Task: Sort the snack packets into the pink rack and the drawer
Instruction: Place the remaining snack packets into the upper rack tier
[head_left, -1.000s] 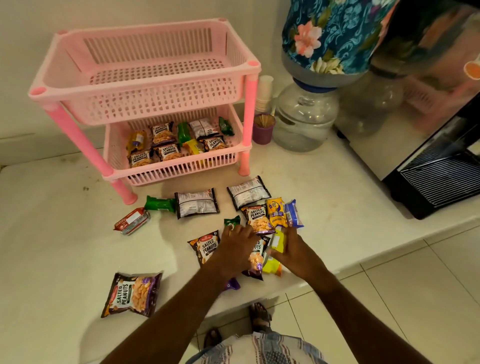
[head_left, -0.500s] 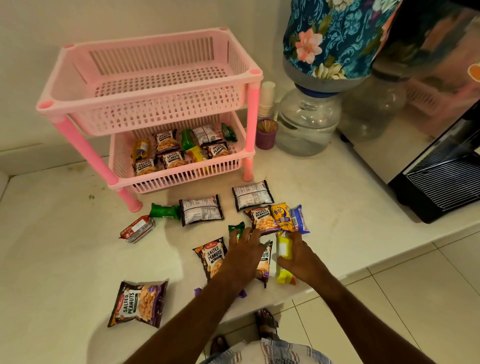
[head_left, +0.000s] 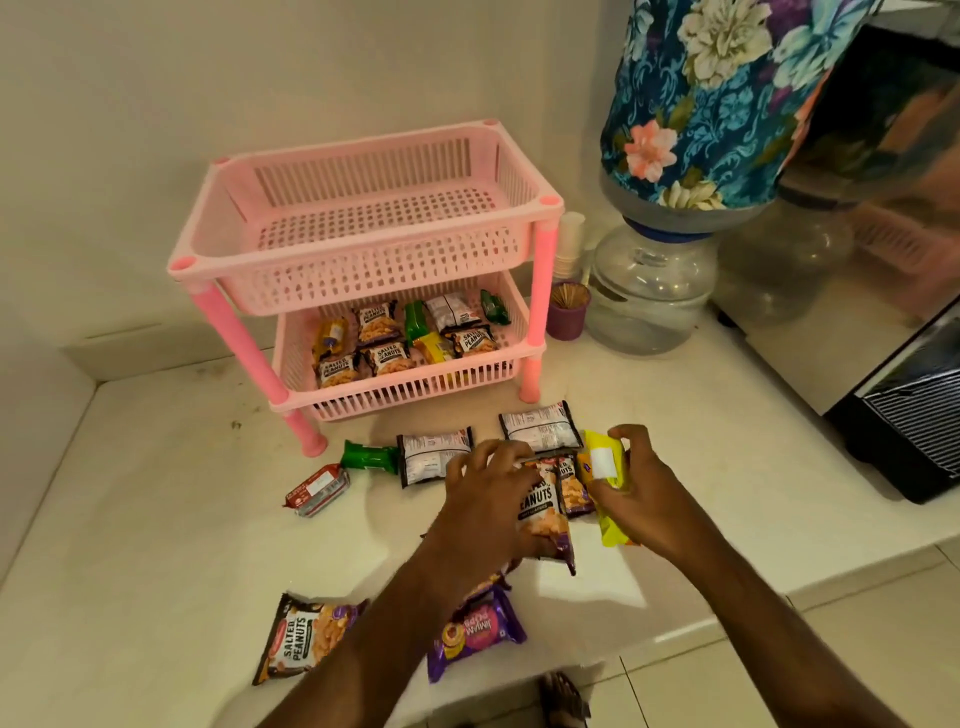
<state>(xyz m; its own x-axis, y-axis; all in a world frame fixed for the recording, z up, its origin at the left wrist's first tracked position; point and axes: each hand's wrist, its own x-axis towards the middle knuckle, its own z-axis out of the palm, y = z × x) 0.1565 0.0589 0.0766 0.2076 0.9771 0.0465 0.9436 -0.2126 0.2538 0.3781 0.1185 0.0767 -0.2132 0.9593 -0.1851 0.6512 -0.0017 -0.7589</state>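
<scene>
Head view: my left grip (head_left: 485, 512) holds a peanut packet (head_left: 543, 512), right grip (head_left: 641, 499) a yellow packet (head_left: 602, 467); loose packets crowd the table (head_left: 156, 519) before the rack (head_left: 363, 249).

"SALTED PEANUTS" on brown packets (head_left: 306, 638)

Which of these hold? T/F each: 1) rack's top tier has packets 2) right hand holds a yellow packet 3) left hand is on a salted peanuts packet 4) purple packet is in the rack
1) False: the pink rack has a bare top tier; its packets lie in the lower tier.
2) True: the right hand grips the yellow packet.
3) True: the left hand holds the salted peanuts packet.
4) False: the purple packet lies on the counter.
</scene>
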